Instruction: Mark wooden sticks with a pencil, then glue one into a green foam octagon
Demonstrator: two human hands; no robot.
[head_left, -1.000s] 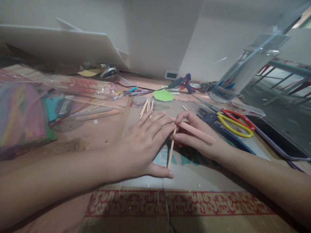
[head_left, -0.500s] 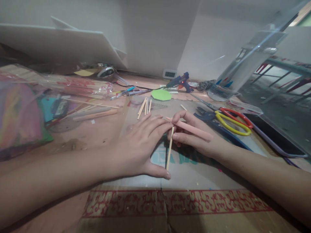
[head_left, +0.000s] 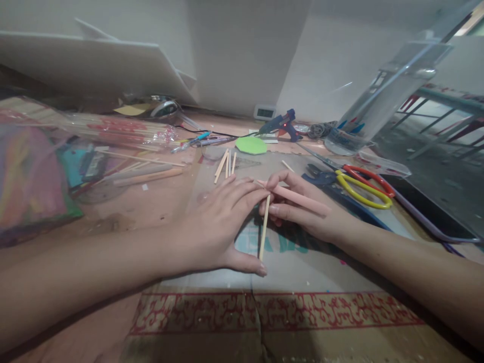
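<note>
A thin wooden stick (head_left: 265,229) stands between the thumb and forefinger of my left hand (head_left: 212,227), its lower end at the thumb tip and its upper end near the forefinger tip. My right hand (head_left: 302,206) is closed around a pink pen-like tool (head_left: 298,198), whose pointed tip lies beside my left fingertips and the stick's upper end. Below both hands is a pale mat (head_left: 234,284) with green markings. Several short wooden sticks (head_left: 222,166) lie just beyond my left fingers.
Scissors with red and yellow handles (head_left: 365,189) and a phone (head_left: 434,209) lie at the right. A green paper shape (head_left: 251,145) and a blue glue gun (head_left: 282,124) sit at the back. Bagged sticks (head_left: 121,132) and a colourful bag (head_left: 34,176) occupy the left.
The view has shifted slightly. Both hands keep nearly the same pose, with the stick and the pink tool still held.
</note>
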